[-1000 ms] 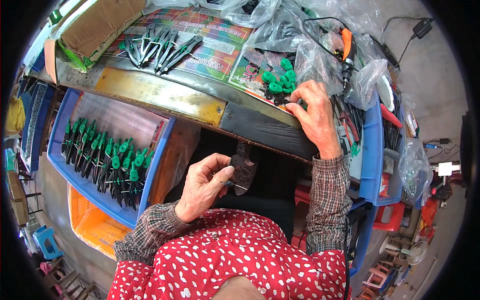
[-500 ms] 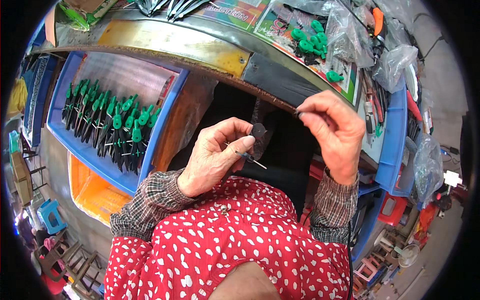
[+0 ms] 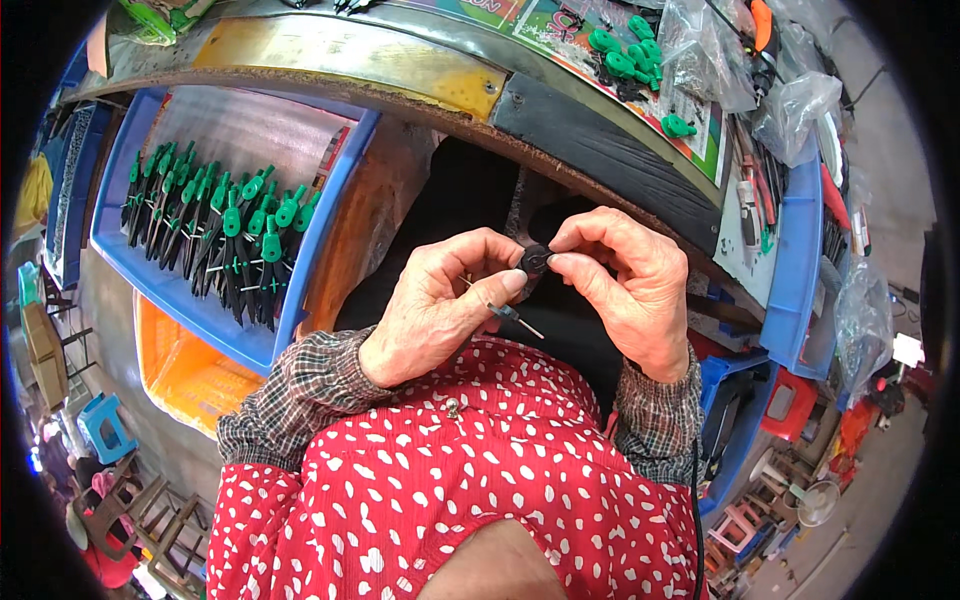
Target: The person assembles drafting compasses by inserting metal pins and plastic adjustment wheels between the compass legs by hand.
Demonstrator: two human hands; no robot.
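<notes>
My left hand (image 3: 425,305) pinches a round black disc (image 3: 531,268) between thumb and forefinger. Also in that hand is a thin metal rod with a dark fitting (image 3: 506,312), its tip sticking out below the thumb. My right hand (image 3: 630,290) is closed in a pinch at the disc's right edge. A small black piece (image 3: 541,251) seems to lie between its fingertips and the disc; its exact shape is hidden. To the left, a blue bin (image 3: 345,215) holds several black stems with green heads (image 3: 232,222) and thin cross pins.
Ahead runs the workbench edge (image 3: 340,82), with loose green heads (image 3: 630,55) and clear plastic bags (image 3: 705,60) on top. An orange crate (image 3: 190,370) sits below the blue bin. At right stand another blue tray (image 3: 795,270) and a red stool (image 3: 788,405).
My right hand has come down and left, bringing a small dark piece from near the bench edge to the disc. My left hand keeps its hold and has shifted slightly.
</notes>
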